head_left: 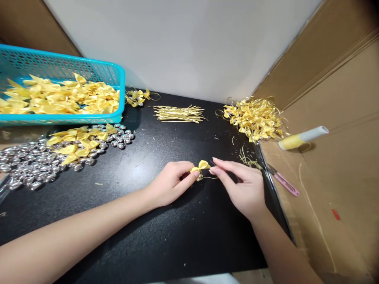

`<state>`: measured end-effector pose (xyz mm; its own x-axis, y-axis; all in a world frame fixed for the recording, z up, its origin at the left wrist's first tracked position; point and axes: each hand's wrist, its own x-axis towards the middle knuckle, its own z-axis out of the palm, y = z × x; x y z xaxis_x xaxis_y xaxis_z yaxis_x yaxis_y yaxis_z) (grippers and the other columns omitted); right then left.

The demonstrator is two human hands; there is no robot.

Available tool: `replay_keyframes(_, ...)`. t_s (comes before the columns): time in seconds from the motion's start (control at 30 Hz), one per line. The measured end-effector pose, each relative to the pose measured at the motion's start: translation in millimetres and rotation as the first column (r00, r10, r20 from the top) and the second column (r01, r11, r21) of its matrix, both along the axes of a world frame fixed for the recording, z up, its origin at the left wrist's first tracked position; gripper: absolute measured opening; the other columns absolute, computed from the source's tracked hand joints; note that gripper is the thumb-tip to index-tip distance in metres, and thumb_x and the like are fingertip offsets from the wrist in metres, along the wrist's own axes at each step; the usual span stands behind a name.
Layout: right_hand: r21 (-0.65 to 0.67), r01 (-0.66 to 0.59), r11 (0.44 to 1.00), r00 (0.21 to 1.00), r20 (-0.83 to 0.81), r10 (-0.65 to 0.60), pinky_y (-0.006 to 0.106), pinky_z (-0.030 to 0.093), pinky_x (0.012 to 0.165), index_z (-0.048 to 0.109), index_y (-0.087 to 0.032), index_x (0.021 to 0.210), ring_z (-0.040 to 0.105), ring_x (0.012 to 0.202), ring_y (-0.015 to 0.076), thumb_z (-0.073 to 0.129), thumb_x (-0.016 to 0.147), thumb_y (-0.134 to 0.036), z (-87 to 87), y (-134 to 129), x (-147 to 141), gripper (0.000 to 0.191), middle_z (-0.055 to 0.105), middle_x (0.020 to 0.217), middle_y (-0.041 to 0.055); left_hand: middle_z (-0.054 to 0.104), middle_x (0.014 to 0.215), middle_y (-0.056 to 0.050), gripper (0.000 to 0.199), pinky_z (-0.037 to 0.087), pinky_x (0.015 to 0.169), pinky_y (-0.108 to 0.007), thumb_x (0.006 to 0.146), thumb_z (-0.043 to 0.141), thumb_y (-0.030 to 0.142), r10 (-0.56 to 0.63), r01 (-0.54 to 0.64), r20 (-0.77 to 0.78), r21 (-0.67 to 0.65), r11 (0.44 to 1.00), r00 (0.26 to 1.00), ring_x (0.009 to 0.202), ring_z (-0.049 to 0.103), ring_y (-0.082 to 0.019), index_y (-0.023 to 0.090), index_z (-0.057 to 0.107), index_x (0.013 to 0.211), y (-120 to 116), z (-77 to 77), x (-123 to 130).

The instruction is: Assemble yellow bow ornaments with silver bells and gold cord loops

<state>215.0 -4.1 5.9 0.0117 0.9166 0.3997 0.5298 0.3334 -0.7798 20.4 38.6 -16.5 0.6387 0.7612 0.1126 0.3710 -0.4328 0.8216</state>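
Between thumb and fingers, my left hand (174,181) pinches a yellow ribbon bow (203,165) over the black table. A small silvery bead and a thin gold wire (211,178) show just under the bow. Just right of the bow, my right hand (241,181) has its thumb and index finger pinched together at a thin dark piece, too small to make out. A bundle of gold wire ties (179,113) lies farther back on the table.
A turquoise basket (122,94) of yellow bows stands at the left, with silver beads (35,161) and loose bows in front. Finished-looking bows with wires (256,118) are heaped at the back right. Beyond the right edge are a pink-handled tool (286,184) and a tube (310,135).
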Motion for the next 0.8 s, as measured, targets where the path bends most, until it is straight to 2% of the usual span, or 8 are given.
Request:
replay_keyframes(0.1,-0.056,-0.003,0.998,1.0,-0.018,0.002,0.032,0.062,0.075,0.076,-0.026,0.102,0.076,0.075,0.0202,0.069,0.083,-0.019,-2.1,-2,-2,0.021,0.079,0.087,0.0016,0.054,0.066,0.001,0.032,0.037,0.06,-0.024,0.098,0.041,0.029,0.011,-0.01,-0.027,0.047,0.999,1.0,0.062,0.051,-0.012,0.017,0.055,0.072,0,-1.5,1)
replay_keyframes(0.2,0.015,-0.019,1.0,0.999,0.032,0.018,0.033,0.061,0.079,0.076,-0.025,0.086,0.075,0.076,0.0202,0.068,0.082,-0.017,-1.1,-2,-3,0.012,0.079,0.082,0.0008,0.054,0.067,0.001,0.028,0.038,0.06,-0.024,0.098,0.039,0.028,0.017,-0.014,-0.043,0.068,0.998,0.999,0.062,0.052,-0.013,0.018,0.051,0.074,-2,-1.4,2)
replay_keyframes(0.3,0.075,-0.03,0.997,0.996,0.083,0.024,0.034,0.059,0.079,0.074,-0.024,0.079,0.073,0.077,0.0203,0.066,0.081,-0.012,2.0,-2,-3,0.015,0.076,0.077,0.0018,0.053,0.066,0.002,0.027,0.037,0.059,-0.024,0.098,0.038,0.027,0.025,-0.02,-0.055,0.081,0.997,0.998,0.06,0.051,-0.012,0.019,0.048,0.074,-3,-1.2,3)
replay_keyframes(0.4,0.092,-0.015,0.996,0.996,0.094,0.006,0.038,0.057,0.084,0.071,-0.024,0.07,0.07,0.09,0.0233,0.067,0.073,-0.011,2.7,-2,-6,0.014,0.073,0.09,0.0058,0.049,0.062,0.003,0.029,0.036,0.057,-0.025,0.097,0.039,0.026,0.025,-0.018,-0.065,0.1,0.995,0.998,0.057,0.049,-0.012,0.019,0.046,0.071,-4,-1.9,5)
replay_keyframes(0.5,-0.014,-0.022,1.0,1.0,-0.001,0.022,0.04,0.054,0.092,0.066,-0.022,0.061,0.069,0.101,0.0251,0.067,0.067,-0.008,-0.5,-3,-11,0.016,0.072,0.108,0.0085,0.046,0.06,0.003,0.03,0.035,0.056,-0.025,0.096,0.04,0.025,0.016,-0.008,-0.064,0.129,0.992,0.998,0.055,0.047,-0.012,0.019,0.045,0.067,-4,-2.8,6)
replay_keyframes(0.57,-0.119,-0.036,0.992,0.995,-0.096,0.025,0.04,0.054,0.093,0.064,-0.021,0.058,0.07,0.101,0.0251,0.066,0.065,-0.007,-3.5,-3,-14,0.016,0.073,0.11,0.0089,0.044,0.058,0.004,0.03,0.034,0.056,-0.025,0.094,0.041,0.024,0.005,0.003,-0.06,0.144,0.99,0.998,0.054,0.044,-0.011,0.019,0.044,0.065,-4,-3.6,6)
replay_keyframes(0.67,-0.222,-0.027,0.975,0.98,-0.198,-0.018,0.041,0.055,0.09,0.064,-0.021,0.057,0.072,0.095,0.0249,0.066,0.064,-0.008,-7.0,-4,-16,0.015,0.076,0.102,0.0085,0.042,0.057,0.004,0.031,0.033,0.056,-0.025,0.094,0.042,0.024,-0.005,0.012,-0.047,0.153,0.988,0.999,0.052,0.042,-0.011,0.019,0.042,0.063,-4,-5.1,6)
replay_keyframes(0.8,-0.242,0.004,0.97,0.974,-0.22,-0.058,0.037,0.057,0.079,0.062,-0.021,0.055,0.073,0.081,0.0227,0.066,0.063,-0.009,-9.0,-3,-17,0.015,0.077,0.084,0.0062,0.04,0.057,0.005,0.03,0.031,0.056,-0.025,0.094,0.043,0.022,0.0,0.006,-0.035,0.15,0.989,0.999,0.053,0.042,-0.01,0.019,0.041,0.064,-4,-7.0,6)
